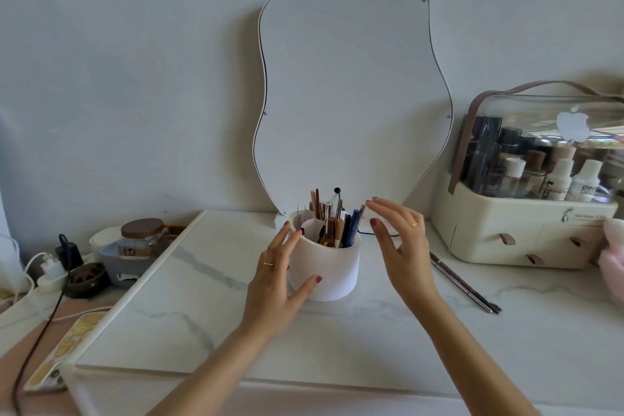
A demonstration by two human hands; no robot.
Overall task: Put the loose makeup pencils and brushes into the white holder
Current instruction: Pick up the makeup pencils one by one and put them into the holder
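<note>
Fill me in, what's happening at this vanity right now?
A person is tidying makeup tools into a white holder on the marble top. The left hand rests against the holder's side, steadying it; the right hand is open beside the rim, holding nothing. The holder already has many pencils and brushes in it. Two thin pencils are still loose on the counter to the right.

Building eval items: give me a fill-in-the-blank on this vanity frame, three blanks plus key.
1. The left hand touches the white ____.
2. Two pencils lie loose on the ____ tabletop, to the right hand's right.
3. The right hand holds ____.

Key: holder; marble; nothing
</note>
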